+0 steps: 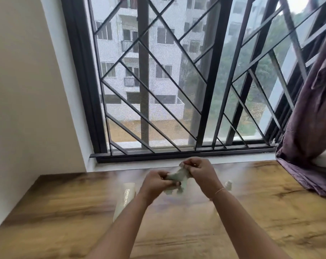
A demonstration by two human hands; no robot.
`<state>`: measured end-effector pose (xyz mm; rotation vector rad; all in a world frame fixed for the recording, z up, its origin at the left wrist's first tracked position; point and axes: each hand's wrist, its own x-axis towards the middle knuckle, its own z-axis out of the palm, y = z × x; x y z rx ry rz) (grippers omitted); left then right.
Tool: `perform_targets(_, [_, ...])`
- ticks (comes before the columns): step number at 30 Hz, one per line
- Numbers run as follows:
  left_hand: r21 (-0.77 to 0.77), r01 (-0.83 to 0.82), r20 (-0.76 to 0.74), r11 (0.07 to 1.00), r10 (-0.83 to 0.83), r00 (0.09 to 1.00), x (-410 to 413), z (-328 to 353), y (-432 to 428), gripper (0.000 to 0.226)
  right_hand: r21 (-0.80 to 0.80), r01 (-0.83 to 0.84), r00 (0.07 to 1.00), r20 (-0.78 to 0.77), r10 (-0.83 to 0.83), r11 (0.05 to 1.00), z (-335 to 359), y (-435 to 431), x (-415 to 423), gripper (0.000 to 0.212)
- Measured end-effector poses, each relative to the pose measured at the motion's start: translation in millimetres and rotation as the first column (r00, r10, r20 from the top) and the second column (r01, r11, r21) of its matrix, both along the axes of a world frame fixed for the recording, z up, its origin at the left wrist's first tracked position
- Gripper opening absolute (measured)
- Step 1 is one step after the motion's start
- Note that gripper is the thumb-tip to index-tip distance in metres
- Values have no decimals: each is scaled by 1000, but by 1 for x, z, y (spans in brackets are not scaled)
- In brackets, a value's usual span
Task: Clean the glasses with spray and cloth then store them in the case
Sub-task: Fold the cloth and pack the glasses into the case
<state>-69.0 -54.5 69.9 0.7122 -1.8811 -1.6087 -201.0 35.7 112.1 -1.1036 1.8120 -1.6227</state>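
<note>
Both hands are raised over the wooden table (pixel 65 212), close together near the window sill. My left hand (pixel 156 181) and my right hand (pixel 199 170) each pinch a pale green cloth (pixel 179 176) that is bunched between them. The picture is blurred, and I cannot tell whether the glasses are inside the cloth. A long cream-white case (pixel 125 198) lies on the table, just left of my left forearm. A small white spray bottle (pixel 228 184) stands on the table to the right of my right wrist.
A barred window (pixel 177 81) with a dark frame fills the wall behind the table. A purple curtain (pixel 311 128) hangs at the right and spills onto the table's far right corner. A cream wall (pixel 27 90) bounds the left side.
</note>
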Motion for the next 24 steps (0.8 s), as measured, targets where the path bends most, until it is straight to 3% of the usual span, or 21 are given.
perform_targets(4, [-86,5,114,996,5,994,13,5,-7,23,2,10,996,90,-10,1000,-5,0,4,26])
perform_targets(8, [-60,14,163,998,-4,987,22,4,-8,24,-2,25,984,179,-24,1000,-12,3,6,16])
perform_targets(11, [-31,61,178,998,-54,983,27,2,-6,19,2,27,974,225,-27,1000,-16,6,7,23])
perform_targets(14, [-44,83,195,996,-73,978,30,1,-6,26,34,7,977,214,-14,999,-19,6,5,13])
perform_targets(19, [-48,-10,197,999,20,980,28,4,-4,33,85,-47,990,139,35,995,-15,5,-1,19])
perform_targets(21, [-123,-48,211,991,73,975,25,9,-5,34,85,-55,989,140,43,995,-9,6,-2,21])
perform_targets(24, [-352,-68,281,933,175,944,22,17,-5,37,62,-58,991,128,50,996,-2,8,-8,33])
